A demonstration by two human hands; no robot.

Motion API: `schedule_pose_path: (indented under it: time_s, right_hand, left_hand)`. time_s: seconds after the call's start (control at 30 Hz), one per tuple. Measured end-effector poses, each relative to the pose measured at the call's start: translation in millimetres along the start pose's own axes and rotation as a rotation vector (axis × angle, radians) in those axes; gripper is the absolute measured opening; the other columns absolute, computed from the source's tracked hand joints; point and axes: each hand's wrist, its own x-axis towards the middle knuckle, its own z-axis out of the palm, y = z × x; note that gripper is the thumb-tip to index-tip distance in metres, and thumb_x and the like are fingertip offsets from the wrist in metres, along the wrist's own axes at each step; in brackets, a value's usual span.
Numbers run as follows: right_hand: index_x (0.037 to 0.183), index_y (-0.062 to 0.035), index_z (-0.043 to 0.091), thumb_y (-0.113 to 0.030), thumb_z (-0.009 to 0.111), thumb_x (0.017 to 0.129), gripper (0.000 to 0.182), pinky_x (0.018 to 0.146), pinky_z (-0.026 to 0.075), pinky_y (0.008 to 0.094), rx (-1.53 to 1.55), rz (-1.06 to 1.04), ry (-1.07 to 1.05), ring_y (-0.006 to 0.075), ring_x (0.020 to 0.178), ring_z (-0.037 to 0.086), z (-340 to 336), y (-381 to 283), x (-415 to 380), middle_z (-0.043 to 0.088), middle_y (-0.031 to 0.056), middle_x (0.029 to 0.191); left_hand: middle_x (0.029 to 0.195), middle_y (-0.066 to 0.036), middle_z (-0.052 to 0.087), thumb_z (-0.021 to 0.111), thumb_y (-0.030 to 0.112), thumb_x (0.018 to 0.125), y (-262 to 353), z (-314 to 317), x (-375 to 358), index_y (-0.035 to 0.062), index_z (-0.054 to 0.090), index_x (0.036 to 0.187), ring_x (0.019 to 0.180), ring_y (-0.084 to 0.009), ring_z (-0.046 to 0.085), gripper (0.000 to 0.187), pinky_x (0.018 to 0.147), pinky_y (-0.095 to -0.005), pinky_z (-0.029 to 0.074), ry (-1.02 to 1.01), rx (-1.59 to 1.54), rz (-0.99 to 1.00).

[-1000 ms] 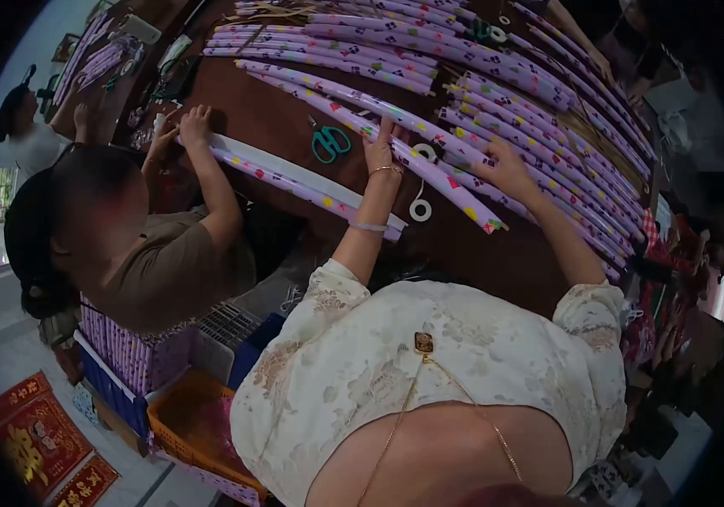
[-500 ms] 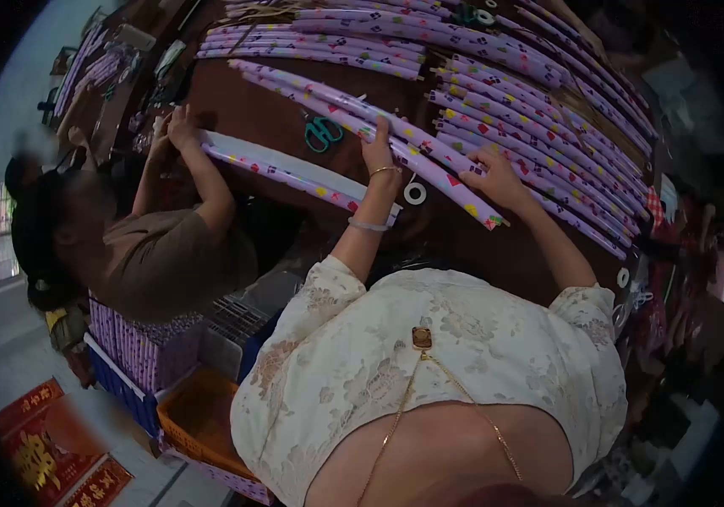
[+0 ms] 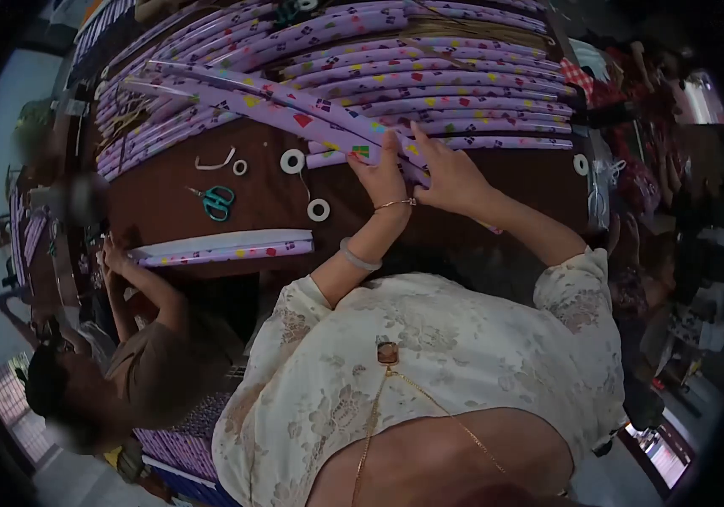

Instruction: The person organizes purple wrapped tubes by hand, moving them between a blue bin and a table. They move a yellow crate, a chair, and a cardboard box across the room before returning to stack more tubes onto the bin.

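Note:
Two purple patterned wrapping paper rolls [image 3: 265, 110] lie slantwise in front of me, crossing over other rolls at the back. My left hand [image 3: 381, 176] is closed round their near part, with the thumb on top. Close beside it, my right hand [image 3: 456, 176] grips the same rolls near their lower end, fingers reaching over the paper. Part of that end is hidden behind my right hand and forearm. Left of my hands are a white tape roll [image 3: 292, 151] and a second tape roll [image 3: 318, 200]. Teal-handled scissors [image 3: 217, 203] lie farther left.
Stacked rolls [image 3: 480, 80] of the same paper cover the back and right of the brown table [image 3: 159, 198]. On the left, a co-worker's hands [image 3: 112, 255] touch a partly wrapped roll [image 3: 243, 250] at the near edge. Another tape roll [image 3: 581, 156] sits at far right.
My view has turned, so the table's contents appear shifted. My right hand has come left along the held rolls, right next to my left hand. The co-worker still handles the roll at the edge.

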Motion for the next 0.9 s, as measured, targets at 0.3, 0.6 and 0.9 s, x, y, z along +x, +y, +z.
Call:
schedule_pose_path:
  time_s: [0.3, 0.6, 0.9]
  right_hand:
    - [0.132, -0.01, 0.027, -0.009, 0.07, 0.055, 0.089, 0.074, 0.039, 0.0382, -0.28, -0.097, 0.447, 0.027, 0.09, 0.05, -14, 95, -45, 0.048, 0.0101, 0.097]
    - [0.127, -0.016, 0.036, -0.004, 0.057, 0.069, 0.063, 0.077, 0.04, 0.0388, -0.538, -0.283, 0.295, 0.0287, 0.091, 0.05, -48, 285, -63, 0.05, 0.0098, 0.103]
    - [0.129, -0.0238, 0.031, -0.011, 0.064, 0.067, 0.071, 0.094, 0.031, 0.0408, -0.492, -0.25, 0.212, 0.0275, 0.112, 0.037, -36, 335, -11, 0.037, 0.0067, 0.123]
  left_hand:
    - [0.111, -0.011, 0.044, 0.068, 0.013, 0.073, -51, 47, -35, -0.0017, 0.029, 0.121, 0.098, -0.016, 0.046, 0.063, 0.083, -0.027, 0.039, -0.266, 0.076, -0.075]
    - [0.108, -0.015, 0.05, 0.057, 0.02, 0.082, -41, -35, 28, -0.0066, 0.036, 0.114, 0.102, -0.0267, 0.053, 0.046, 0.081, -0.0272, 0.047, -0.403, 0.074, -0.484]
    - [0.096, -0.02, 0.056, 0.051, 0.029, 0.086, -115, -57, 109, -0.0088, 0.044, 0.1, 0.087, -0.0282, 0.059, 0.042, 0.07, -0.0326, 0.051, -0.298, 0.229, -0.669]
